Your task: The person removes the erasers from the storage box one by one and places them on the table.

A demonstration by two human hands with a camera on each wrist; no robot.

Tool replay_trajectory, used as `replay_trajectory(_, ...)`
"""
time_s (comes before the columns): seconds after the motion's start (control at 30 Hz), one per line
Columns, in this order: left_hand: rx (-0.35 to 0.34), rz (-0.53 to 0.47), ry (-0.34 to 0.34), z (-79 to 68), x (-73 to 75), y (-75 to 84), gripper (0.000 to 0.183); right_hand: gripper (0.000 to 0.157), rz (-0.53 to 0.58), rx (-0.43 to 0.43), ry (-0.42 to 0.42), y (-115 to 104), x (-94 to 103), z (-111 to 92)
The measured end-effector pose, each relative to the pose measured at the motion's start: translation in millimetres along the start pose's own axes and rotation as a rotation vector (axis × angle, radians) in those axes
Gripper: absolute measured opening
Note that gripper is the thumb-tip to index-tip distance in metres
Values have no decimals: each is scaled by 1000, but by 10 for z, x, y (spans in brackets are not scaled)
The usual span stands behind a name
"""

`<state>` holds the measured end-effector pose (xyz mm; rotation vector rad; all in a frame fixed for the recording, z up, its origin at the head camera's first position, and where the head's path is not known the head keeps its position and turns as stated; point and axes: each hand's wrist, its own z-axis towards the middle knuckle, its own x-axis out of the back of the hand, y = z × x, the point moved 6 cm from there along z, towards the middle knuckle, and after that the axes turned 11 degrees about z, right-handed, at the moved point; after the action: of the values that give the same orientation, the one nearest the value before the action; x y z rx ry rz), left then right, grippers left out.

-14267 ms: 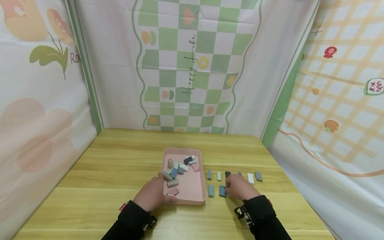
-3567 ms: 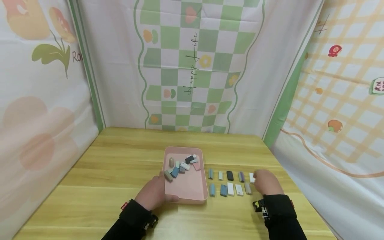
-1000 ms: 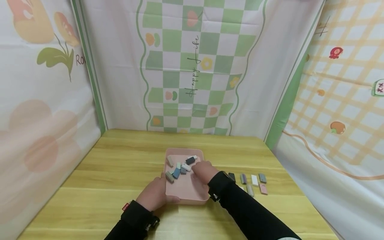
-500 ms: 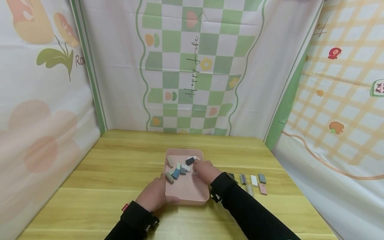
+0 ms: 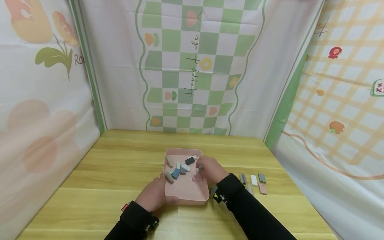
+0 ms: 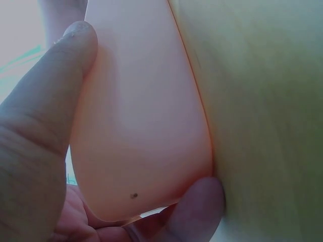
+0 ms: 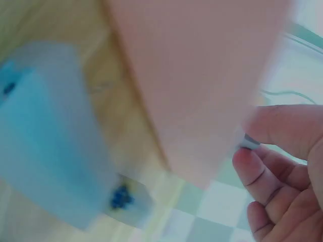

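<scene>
My left hand (image 5: pixel 152 194) grips the near left corner of a shallow pink tray (image 5: pixel 189 194); in the left wrist view its thumb (image 6: pixel 60 75) lies along the tray wall (image 6: pixel 141 116). Over the tray's right side, my right hand (image 5: pixel 211 170) pinches a small grey block (image 5: pixel 200 169). The right wrist view shows that block's end between thumb and fingertip, above the rim. Below it in the tray lies a pink block (image 5: pixel 197 178). Farther left in the tray are a dark block (image 5: pixel 190 161), a blue block (image 5: pixel 176 173) and several pale ones.
Right of the tray, small blocks stand in rows on the wooden table (image 5: pixel 135 146), partly hidden by the right sleeve (image 5: pixel 249 206). A white block (image 5: pixel 254 180), a grey-blue block (image 5: pixel 262 178) and another pink block (image 5: pixel 262 189) show there. Patterned cloth (image 5: pixel 120 83) surrounds the table.
Over the longer span, blocks have gone from the tray to the table rows. In the last second my right hand picks up the grey block and draws it rightward, uncovering the pink block.
</scene>
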<state>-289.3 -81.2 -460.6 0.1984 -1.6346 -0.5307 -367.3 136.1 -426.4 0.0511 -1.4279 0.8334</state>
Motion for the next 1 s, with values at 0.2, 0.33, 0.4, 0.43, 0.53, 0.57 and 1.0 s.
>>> replay_trajectory(0.2,14,23,-5,7,2,3,125,13,88,-38,143,-35,255,-284)
replay_trajectory(0.33,4,21,-1,15,-7,-1,125,15,96,-50,240,7,365,-541)
replay_trajectory(0.4,3,22,-1,22,-18,-13,126,17,100,-64,255,31,392,-663)
replay_trajectory(0.43,4,20,-1,25,-22,-19,126,17,98,-80,250,46,399,-720)
replay_trajectory(0.53,7,12,-5,32,-31,-29,125,17,114,-136,217,73,403,-886)
replay_trajectory(0.57,6,12,-5,32,-32,-29,125,17,111,-146,205,78,405,-931)
replay_trajectory(1.0,19,34,1,5,-7,-13,127,20,148,-35,-105,-39,130,-1135)
